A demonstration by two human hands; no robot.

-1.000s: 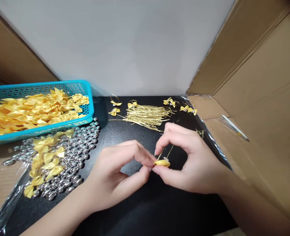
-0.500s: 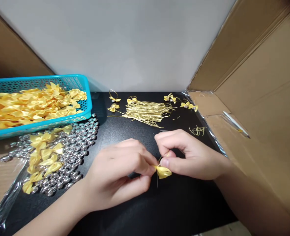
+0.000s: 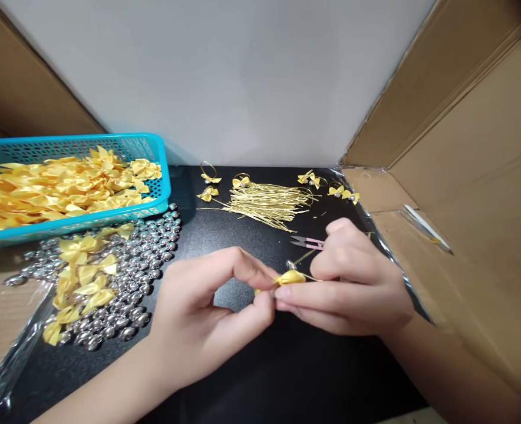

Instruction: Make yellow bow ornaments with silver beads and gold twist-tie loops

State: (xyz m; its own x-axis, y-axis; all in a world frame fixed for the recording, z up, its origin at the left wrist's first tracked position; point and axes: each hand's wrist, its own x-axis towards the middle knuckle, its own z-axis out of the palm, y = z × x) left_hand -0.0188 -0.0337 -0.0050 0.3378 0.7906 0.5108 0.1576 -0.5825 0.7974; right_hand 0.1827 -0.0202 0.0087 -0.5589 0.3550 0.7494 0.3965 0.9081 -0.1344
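Observation:
My left hand [image 3: 207, 306] pinches one end of a small yellow ribbon bow [image 3: 290, 277] between thumb and forefinger. My right hand [image 3: 353, 288] holds the bow's other side, with a thin gold string [image 3: 303, 257] running up from the bow across its fingers. A small silver bead [image 3: 290, 265] sits on top of the bow. Both hands hover just above the black mat [image 3: 251, 377], near its middle.
A teal basket [image 3: 154, 176] of yellow bows stands at the left. Silver beads [image 3: 149, 253] and loose bows [image 3: 83, 277] lie in front of it. Gold strings [image 3: 267, 203], finished bows [image 3: 340, 191] and small pink snips [image 3: 307, 241] lie further back. A cardboard wall [image 3: 472, 176] rises on the right.
My right hand has turned and lifted, and the bow now lies level between both hands. The pink snips have come into view behind my right hand.

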